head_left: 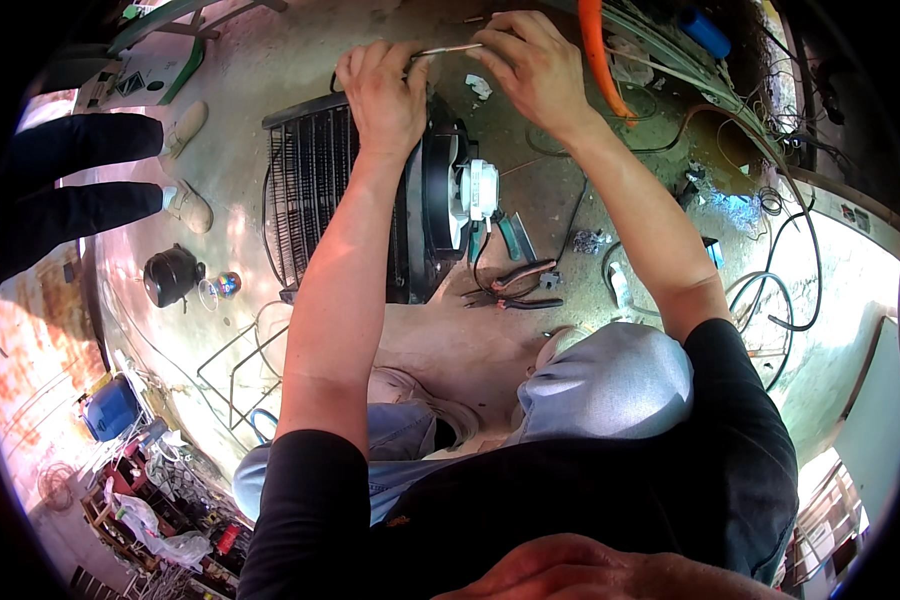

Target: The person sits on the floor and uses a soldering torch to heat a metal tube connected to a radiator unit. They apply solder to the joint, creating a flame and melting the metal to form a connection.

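Note:
Beyond the black finned condenser point(310, 170), a thin copper-toned length point(450, 49) spans the gap between my two hands. It could be tube or thick wire; I cannot tell which. My left hand point(383, 90) is closed on one end, above the condenser's far edge. On the other end, the fingers of my right hand point(532, 70) pinch it over the floor. A fan with a white motor point(478, 190) sits against the condenser's right side. Red-handled pliers point(520, 275) lie on the floor nearer to me, beside a green-edged strip-like piece point(515, 238).
An orange hose point(592, 50) runs at the far right. Black cables point(790, 290) coil along the right wall. Another person's legs point(90, 200) stand at left, near a black compressor point(171, 275). A bent wire frame point(238, 375) lies left of my feet. Clutter point(160, 500) fills the lower left.

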A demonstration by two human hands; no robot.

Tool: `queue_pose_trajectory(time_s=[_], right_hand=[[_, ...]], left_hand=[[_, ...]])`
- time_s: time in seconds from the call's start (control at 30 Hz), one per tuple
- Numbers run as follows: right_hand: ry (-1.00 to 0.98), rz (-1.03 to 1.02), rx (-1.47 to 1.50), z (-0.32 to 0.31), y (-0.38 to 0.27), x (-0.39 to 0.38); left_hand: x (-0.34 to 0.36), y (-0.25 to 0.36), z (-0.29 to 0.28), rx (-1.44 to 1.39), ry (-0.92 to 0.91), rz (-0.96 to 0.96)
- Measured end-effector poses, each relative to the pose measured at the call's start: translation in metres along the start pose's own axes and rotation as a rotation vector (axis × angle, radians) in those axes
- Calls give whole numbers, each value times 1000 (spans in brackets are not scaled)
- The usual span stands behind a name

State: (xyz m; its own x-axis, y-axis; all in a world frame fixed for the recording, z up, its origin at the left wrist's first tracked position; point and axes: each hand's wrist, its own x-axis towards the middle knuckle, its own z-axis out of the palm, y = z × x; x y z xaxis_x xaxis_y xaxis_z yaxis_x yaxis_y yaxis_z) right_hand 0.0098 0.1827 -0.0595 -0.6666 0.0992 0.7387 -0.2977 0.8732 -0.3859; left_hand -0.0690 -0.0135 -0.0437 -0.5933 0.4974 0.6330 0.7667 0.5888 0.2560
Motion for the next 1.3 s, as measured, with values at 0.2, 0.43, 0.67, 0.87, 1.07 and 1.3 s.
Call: queue_pose_trajectory(time_s=[0.2, 0.43, 0.67, 0.87, 1.07, 1.3], right_hand=[[55, -44, -4, 4, 3, 0], [109, -55, -36, 8, 1, -2], [159, -42, -42, 3, -7, -1], [89, -37, 85, -17, -24, 18], [52, -16, 61, -20, -25, 17], [128, -51, -18, 0, -6, 2]], left_hand=[[0, 0, 1, 0, 8, 5], [-1, -1, 0, -15, 10, -4], [0, -1, -1, -8, 11, 2], [-1, -1, 0, -9, 7, -4], [-2, -1, -2, -12, 13, -10], [-1, -1, -1, -22, 14, -7]])
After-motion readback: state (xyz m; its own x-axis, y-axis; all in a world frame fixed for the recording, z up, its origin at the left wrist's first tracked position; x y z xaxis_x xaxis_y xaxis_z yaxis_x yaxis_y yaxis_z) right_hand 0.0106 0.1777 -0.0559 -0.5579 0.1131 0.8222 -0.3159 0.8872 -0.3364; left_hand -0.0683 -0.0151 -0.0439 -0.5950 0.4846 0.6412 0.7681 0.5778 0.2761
